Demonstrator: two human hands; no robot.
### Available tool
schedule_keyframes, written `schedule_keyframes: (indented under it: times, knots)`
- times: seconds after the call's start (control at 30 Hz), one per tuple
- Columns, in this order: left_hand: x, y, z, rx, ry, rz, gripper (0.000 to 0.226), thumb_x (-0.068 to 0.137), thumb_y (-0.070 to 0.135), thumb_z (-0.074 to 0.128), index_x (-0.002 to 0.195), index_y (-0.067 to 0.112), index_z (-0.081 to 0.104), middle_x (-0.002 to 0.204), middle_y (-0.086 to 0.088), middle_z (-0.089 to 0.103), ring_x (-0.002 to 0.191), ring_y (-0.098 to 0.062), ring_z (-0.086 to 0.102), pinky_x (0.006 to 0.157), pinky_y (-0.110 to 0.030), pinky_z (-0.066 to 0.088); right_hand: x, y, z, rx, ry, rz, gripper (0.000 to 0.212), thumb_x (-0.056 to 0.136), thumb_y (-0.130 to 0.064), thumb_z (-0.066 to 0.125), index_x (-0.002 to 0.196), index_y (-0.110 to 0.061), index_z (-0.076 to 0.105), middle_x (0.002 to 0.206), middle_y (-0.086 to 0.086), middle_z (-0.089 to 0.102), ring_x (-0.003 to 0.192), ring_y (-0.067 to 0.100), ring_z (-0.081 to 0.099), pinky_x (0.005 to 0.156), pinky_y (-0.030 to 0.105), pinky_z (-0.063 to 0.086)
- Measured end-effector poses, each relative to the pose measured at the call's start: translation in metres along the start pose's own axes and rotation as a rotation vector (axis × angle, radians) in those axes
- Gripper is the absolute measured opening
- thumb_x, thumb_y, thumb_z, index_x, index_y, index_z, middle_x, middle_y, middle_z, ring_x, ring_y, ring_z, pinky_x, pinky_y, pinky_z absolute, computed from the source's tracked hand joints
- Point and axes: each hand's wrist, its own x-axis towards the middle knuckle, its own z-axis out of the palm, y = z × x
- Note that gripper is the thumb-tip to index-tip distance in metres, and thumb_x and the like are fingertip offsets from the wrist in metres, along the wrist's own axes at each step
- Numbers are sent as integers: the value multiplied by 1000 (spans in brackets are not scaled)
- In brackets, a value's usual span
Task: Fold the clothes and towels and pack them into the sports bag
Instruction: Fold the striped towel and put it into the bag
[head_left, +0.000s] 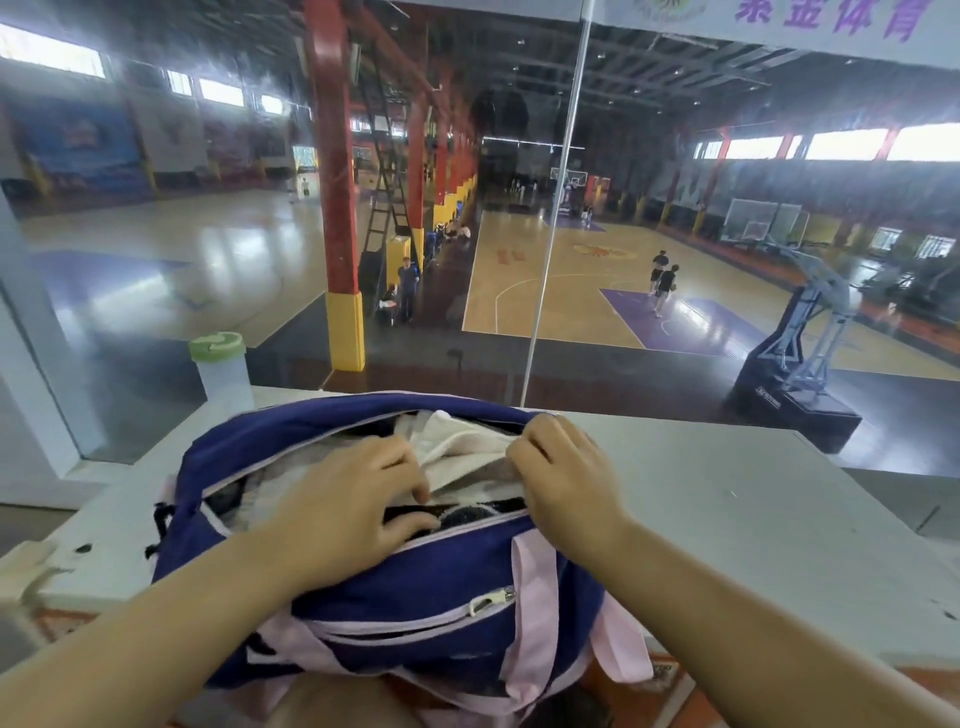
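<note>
A blue sports bag with pink straps lies on a grey ledge in front of me, its top zip open. Inside are a cream towel and dark and light clothes. My left hand rests palm down on the contents in the opening, fingers curled onto the fabric. My right hand is at the right end of the opening, fingers closed on the cream towel beside the bag's rim. A front pocket zip pull hangs shut.
A clear bottle with a green lid stands on the ledge at the back left of the bag. A glass pane rises just behind the ledge, with a basketball hall far below. Bare ledge extends to the right of the bag.
</note>
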Motion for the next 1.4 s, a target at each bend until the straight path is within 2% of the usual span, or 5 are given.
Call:
schedule_keyframes:
  times: [0.2, 0.43, 0.67, 0.93, 1.4]
  knots:
    - [-14, 3, 3, -51, -297, -120, 98, 62, 89, -3, 96, 31, 68, 94, 16, 61, 86, 0, 55, 79, -26, 48, 3, -21, 24, 130, -409, -5, 40, 70, 2, 64, 107, -12, 65, 110, 7, 61, 99, 33, 60, 74, 46, 54]
    - [-21, 2, -12, -237, -447, -134, 42, 71, 73, 51, 97, 46, 68, 92, 30, 64, 90, 7, 58, 85, -21, 48, 9, -29, 17, 12, -339, -99, 24, 66, 1, 73, 86, -6, 61, 91, 13, 61, 86, 36, 61, 64, 37, 52]
    - [-16, 7, -15, -451, -442, -161, 6, 80, 37, 70, 84, 37, 74, 90, 21, 71, 88, 1, 63, 84, -24, 49, 20, -17, 19, 100, -701, 81, 79, 88, -32, 58, 150, -13, 13, 159, 8, 1, 145, 27, 8, 117, 38, 19]
    - [-4, 4, -24, -444, -504, -179, 7, 81, 39, 68, 84, 35, 74, 87, 17, 72, 84, -2, 64, 78, -19, 50, 42, -16, 32, 83, -1087, -26, 65, 82, -27, 60, 142, -24, 36, 148, 1, 34, 131, 25, 38, 110, 39, 32]
    - [48, -11, 20, 208, -589, -165, 53, 89, 35, 55, 138, 22, 40, 145, 5, 32, 121, -22, 48, 100, -36, 42, 9, -7, 4, -161, -775, 77, 44, 87, -8, 57, 128, -2, 43, 128, 16, 48, 104, 33, 57, 72, 37, 45]
